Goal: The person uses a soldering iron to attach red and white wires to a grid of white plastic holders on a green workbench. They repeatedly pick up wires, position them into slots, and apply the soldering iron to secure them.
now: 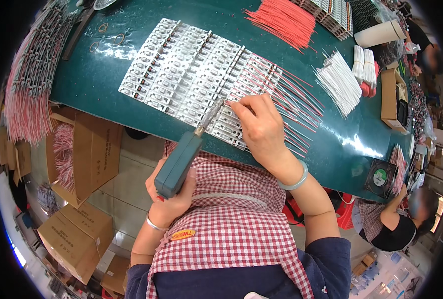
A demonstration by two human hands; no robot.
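My left hand (pixel 184 197) is wrapped round the dark green handle of a soldering gun (pixel 179 162). Its metal tip points up and right, down onto a panel of small white boards (pixel 181 70) on the table. Close beside that tip, the thumb and forefinger of my right hand (pixel 262 127) are pinched together over the panel, apparently on the end of a thin wire. Red and white wires (pixel 296 102) fan out to the right from the panel's right-hand part, partly behind my right hand.
Bundles of red wires (pixel 283 22) and white wires (pixel 338 82) lie on the green table (pixel 131 117). Wired strips (pixel 32 79) are heaped at the left edge. Cardboard boxes (pixel 77 239) stand on the floor at left. A small fan (pixel 381 177) and another person (pixel 398 224) are at right.
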